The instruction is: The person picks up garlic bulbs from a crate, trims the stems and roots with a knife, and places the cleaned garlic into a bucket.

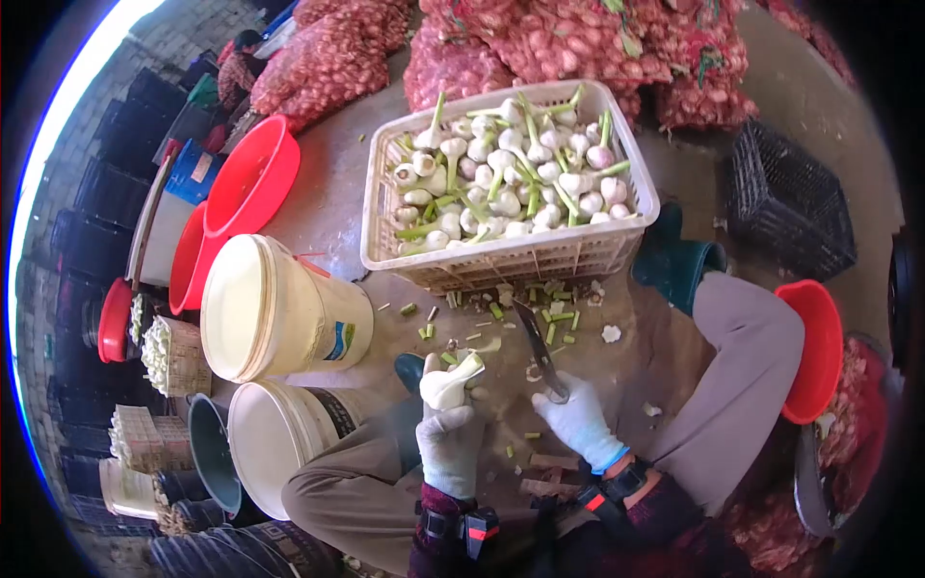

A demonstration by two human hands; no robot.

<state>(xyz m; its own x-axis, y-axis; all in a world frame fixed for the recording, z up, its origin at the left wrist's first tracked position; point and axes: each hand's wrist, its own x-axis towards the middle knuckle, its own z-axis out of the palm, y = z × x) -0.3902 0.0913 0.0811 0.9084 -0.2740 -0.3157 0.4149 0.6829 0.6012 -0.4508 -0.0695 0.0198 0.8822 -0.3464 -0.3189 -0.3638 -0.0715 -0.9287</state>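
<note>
My left hand, in a pale work glove, is closed around a garlic bulb whose short green stem points up and right. In my gloved right hand is a knife, gripped by its handle, its dark blade angled up and left. The blade and the bulb are apart. Beyond both hands stands a white plastic crate heaped with garlic bulbs that have green stems. Cut stem pieces and bits of skin lie on the floor between the crate and my hands.
White buckets and red tubs stand on the left. Red mesh sacks are piled behind the crate. At right are a black crate and a red basin. Another person is at the far upper left.
</note>
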